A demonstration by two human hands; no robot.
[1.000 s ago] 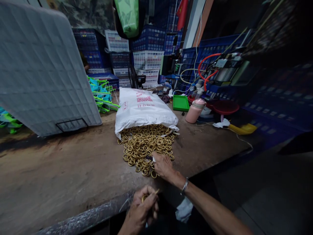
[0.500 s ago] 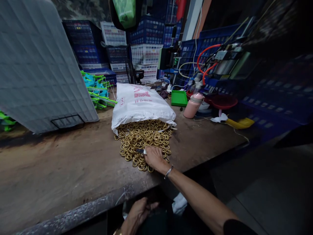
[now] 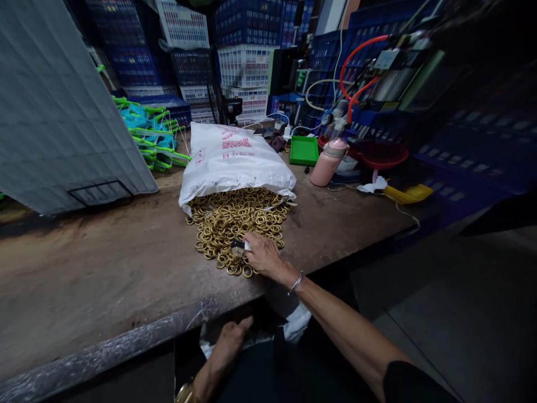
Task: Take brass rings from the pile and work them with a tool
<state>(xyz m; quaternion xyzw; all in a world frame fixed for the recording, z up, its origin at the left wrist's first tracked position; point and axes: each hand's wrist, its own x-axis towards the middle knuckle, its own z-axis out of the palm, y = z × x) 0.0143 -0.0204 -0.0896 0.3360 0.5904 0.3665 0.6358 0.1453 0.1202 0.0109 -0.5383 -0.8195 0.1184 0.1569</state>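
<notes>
A heap of brass-coloured rings (image 3: 222,226) spills from the mouth of a white printed sack (image 3: 239,159) lying on the table. At the heap's near right edge is my right hand (image 3: 265,256), closed round a small tool with a dark tip and a whitish part (image 3: 240,245); its exact kind is unclear. The tip points left over the rings. Below the table edge, my left hand (image 3: 231,337) is beside a whitish bag (image 3: 205,348), thumb stretched out to the right. Shadow hides its other fingers.
A large pale panel (image 3: 75,112) stands at left, with green and blue plastic pieces (image 3: 153,134) behind it. To the right are a green tray (image 3: 304,150), a pink bottle (image 3: 328,163) and a red bowl (image 3: 384,154). Stacked crates (image 3: 243,67) line the back.
The view has shifted, so the table and sack sit higher and further left. My right hand stays at the heap's near edge with the tool. My left hand's thumb now points more upward.
</notes>
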